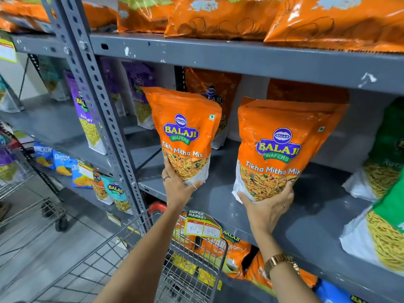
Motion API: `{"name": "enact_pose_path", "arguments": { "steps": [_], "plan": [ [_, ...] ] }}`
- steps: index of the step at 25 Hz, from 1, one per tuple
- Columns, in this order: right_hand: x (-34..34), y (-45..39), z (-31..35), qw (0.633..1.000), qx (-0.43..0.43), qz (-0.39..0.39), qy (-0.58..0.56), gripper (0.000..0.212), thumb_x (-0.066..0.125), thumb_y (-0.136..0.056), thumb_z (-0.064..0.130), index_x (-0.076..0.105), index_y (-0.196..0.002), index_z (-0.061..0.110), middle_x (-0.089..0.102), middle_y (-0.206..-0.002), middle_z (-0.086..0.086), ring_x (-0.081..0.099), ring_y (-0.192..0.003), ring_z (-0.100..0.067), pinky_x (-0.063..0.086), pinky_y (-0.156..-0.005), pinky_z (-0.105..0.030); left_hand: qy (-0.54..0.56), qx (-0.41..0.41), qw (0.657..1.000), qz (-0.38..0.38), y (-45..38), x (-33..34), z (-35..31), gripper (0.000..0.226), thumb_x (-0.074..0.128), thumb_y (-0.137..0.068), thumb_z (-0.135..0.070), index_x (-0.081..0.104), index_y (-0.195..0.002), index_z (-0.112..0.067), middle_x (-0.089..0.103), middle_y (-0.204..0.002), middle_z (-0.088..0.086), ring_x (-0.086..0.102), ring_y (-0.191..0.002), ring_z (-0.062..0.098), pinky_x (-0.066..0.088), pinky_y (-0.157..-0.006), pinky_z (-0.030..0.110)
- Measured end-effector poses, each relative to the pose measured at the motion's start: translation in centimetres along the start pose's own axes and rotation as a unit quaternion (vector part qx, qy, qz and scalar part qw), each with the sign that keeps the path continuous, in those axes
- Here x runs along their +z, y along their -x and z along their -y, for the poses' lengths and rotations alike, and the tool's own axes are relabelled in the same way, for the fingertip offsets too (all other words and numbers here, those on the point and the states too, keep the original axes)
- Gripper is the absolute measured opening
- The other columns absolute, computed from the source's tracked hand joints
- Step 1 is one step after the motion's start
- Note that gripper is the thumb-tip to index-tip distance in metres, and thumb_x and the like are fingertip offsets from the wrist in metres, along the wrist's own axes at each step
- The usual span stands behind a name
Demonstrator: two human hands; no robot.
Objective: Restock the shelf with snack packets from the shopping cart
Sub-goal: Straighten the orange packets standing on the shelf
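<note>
Two orange Balaji "Tikha Mitha Mix" packets stand upright over the grey middle shelf. My left hand grips the bottom of the left packet, near the shelf's front edge. My right hand cups the base of the right packet, which seems to have another like it close behind. More orange packets stand at the back of this shelf. The wire shopping cart is below my arms, with yellow and orange packets partly visible inside.
A perforated grey upright post divides the bays on the left. Green sev packets fill the shelf's right end. Purple packets stand in the left bay. A price tag hangs on the shelf edge. A second cart sits at far left.
</note>
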State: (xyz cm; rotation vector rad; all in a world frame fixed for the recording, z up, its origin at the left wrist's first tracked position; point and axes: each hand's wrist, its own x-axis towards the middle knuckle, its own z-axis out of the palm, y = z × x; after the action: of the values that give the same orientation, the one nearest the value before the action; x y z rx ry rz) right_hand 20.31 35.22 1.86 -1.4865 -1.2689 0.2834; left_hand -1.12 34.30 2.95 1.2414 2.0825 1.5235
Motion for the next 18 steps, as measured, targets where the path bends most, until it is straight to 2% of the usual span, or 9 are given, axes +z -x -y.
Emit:
{"name": "enact_pose_path", "arguments": {
  "steps": [6,13,18],
  "plan": [
    [-0.2,1.4,0.5,0.997,0.009,-0.06,0.041,0.113,0.084,-0.051,0.048,0.01,-0.133,0.021,0.024,-0.138,-0.031,0.027,-0.125,-0.043,0.036,-0.101,-0.056,0.005,0.009,1.0,0.011,0.3,0.1,0.0,0.126,0.088,-0.052,-0.029,-0.002,-0.14,-0.032,0.027,-0.139,0.015,0.034,-0.125,0.03,0.035,-0.103,0.044],
    [-0.6,1.9,0.8,0.996,0.005,-0.071,0.053,0.109,0.084,-0.054,0.045,0.01,-0.131,0.026,0.024,-0.14,-0.033,0.029,-0.125,-0.046,0.037,-0.099,-0.057,0.015,0.005,1.0,0.009,0.2,0.3,0.3,0.126,0.088,-0.052,-0.029,-0.002,-0.14,-0.032,0.025,-0.141,0.012,0.032,-0.127,0.028,0.033,-0.103,0.038],
    [-0.6,2.2,0.9,0.996,-0.002,-0.075,0.053,0.107,0.083,-0.055,0.045,0.01,-0.131,0.026,0.025,-0.14,-0.034,0.03,-0.125,-0.046,0.036,-0.1,-0.056,0.016,-0.005,1.0,0.008,0.2,0.5,0.3,0.126,0.087,-0.053,-0.028,-0.004,-0.139,-0.033,0.023,-0.142,0.012,0.03,-0.129,0.028,0.032,-0.105,0.039]
  ]
}}
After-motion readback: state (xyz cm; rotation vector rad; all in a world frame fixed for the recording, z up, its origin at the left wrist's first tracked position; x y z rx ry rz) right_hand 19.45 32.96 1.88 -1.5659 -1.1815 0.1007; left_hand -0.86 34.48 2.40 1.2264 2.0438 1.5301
